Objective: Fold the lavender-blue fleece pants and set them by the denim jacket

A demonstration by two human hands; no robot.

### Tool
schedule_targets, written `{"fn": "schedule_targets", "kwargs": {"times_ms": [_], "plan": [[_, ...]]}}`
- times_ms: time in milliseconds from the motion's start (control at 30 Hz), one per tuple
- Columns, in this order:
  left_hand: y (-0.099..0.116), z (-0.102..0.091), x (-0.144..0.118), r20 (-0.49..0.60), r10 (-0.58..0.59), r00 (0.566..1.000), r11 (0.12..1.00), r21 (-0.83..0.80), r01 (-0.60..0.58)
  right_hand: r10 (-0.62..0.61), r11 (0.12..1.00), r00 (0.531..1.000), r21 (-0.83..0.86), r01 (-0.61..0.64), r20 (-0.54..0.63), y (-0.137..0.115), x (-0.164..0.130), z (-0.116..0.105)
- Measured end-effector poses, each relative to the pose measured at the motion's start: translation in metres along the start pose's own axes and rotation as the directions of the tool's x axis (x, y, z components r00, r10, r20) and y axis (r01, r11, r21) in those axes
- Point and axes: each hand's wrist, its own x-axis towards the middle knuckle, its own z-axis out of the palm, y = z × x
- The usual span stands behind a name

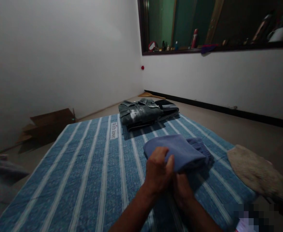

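Landmark for this record: the blue striped mat (88, 174) spread on the floor.

Left hand (159, 172): above the near right part of the mat, fingers curled closed around the near edge of a folded blue garment (177, 151). The thumb lies on top of the cloth.

Right hand (183, 188): just beside the left hand and slightly under it, at the same near edge of the garment. Its fingers are mostly covered by the left hand and the cloth; whether they are closed on the fabric cannot be told.

Blue garment: folded, resting on the right half of the mat, its ribbed cuff end pointing to the mat's right edge.

Folded denim shirt (139, 112): at the far end of the mat, well apart from the hands. A dark folded garment (168, 108) lies touching its right side.

Flattened cardboard (47, 125): on the floor off the mat's far left corner, against the wall.

Beige cloth (257, 172): off the mat's right edge, near the blue garment.

Window ledge (214, 48): on the wall beyond the mat's right side, carrying bottles and small items too dim to identify.
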Motion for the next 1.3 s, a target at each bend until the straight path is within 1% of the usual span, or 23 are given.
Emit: {"fn": "schedule_targets", "kwargs": {"times_ms": [67,133,200,267,333,433,500,533,600,633,700,800,867,933,1067,1133,1200,1233,1300], "plan": [[-0.022,-0.001,-0.015,-0.016,-0.115,0.993,0.992,0.055,0.116,0.088,0.974,0.996,0.207,-0.088,0.009,-0.006,-0.006,0.004],[-0.037,-0.001,-0.027,-0.009,-0.132,0.991,0.986,0.099,0.132,0.158,0.902,0.986,0.401,-0.162,0.044,-0.012,-0.009,0.005],[-0.044,-0.001,-0.034,-0.024,-0.081,0.996,0.988,0.131,0.083,0.19,0.833,0.979,0.515,-0.203,0.079,-0.02,-0.009,0.002],[-0.044,0.0,-0.036,-0.057,-0.006,0.998,0.986,0.166,0.015,0.204,0.784,0.975,0.583,-0.214,0.083,-0.027,-0.008,-0.006],[-0.042,0.001,-0.035,-0.087,0.063,0.994,0.977,0.211,-0.044,0.213,0.768,0.976,0.611,-0.191,0.038,-0.034,-0.004,-0.018],[-0.039,0.004,-0.036,-0.127,0.148,0.981,0.951,0.289,-0.106,0.231,0.78,0.971,0.609,-0.144,-0.067,-0.046,0.004,-0.039],[-0.036,0.008,-0.041,-0.136,0.2,0.97,0.928,0.343,-0.144,0.232,0.794,0.967,0.595,-0.124,-0.108,-0.053,0.01,-0.053],[-0.034,0.011,-0.045,-0.124,0.222,0.967,0.916,0.366,-0.164,0.229,0.802,0.967,0.585,-0.121,-0.114,-0.057,0.013,-0.06],[-0.03,0.018,-0.055,-0.064,0.25,0.966,0.89,0.407,-0.203,0.229,0.824,0.967,0.552,-0.131,-0.111,-0.063,0.018,-0.07],[-0.027,0.023,-0.06,-0.027,0.249,0.968,0.879,0.426,-0.214,0.238,0.837,0.964,0.528,-0.143,-0.116,-0.066,0.021,-0.073],[-0.024,0.031,-0.068,0.022,0.208,0.978,0.866,0.461,-0.194,0.268,0.869,0.953,0.463,-0.175,-0.143,-0.071,0.026,-0.079],[-0.023,0.044,-0.074,0.012,0.133,0.991,0.862,0.493,-0.122,0.271,0.931,0.939,0.306,-0.2,-0.21,-0.075,0.035,-0.083],[-0.025,0.051,-0.075,-0.002,0.13,0.992,0.862,0.494,-0.112,0.228,0.966,0.946,0.176,-0.19,-0.23,-0.076,0.04,-0.085],[-0.028,0.055,-0.074,-0.003,0.146,0.989,0.863,0.489,-0.126,0.173,0.984,0.958,0.071,-0.161,-0.231,-0.078,0.044,-0.085],[-0.034,0.059,-0.074,0.002,0.169,0.986,0.839,0.525,-0.145,0.023,0.998,0.971,-0.058,-0.038,-0.24,-0.09,0.047,-0.082],[-0.035,0.06,-0.074,0.033,0.181,0.983,0.818,0.55,-0.168,-0.081,0.992,0.962,-0.115,0.052,-0.261,-0.098,0.045,-0.081],[-0.035,0.059,-0.073,0.087,0.203,0.975,0.799,0.561,-0.216,-0.163,0.98,0.944,-0.161,0.12,-0.286,-0.103,0.044,-0.085],[-0.036,0.059,-0.073,0.119,0.219,0.969,0.791,0.56,-0.247,-0.179,0.975,0.936,-0.178,0.129,-0.303,-0.103,0.043,-0.089],[-0.036,0.058,-0.071,0.179,0.252,0.951,0.772,0.556,-0.309,-0.159,0.977,0.928,-0.191,0.098,-0.338,-0.1,0.042,-0.098]]}}
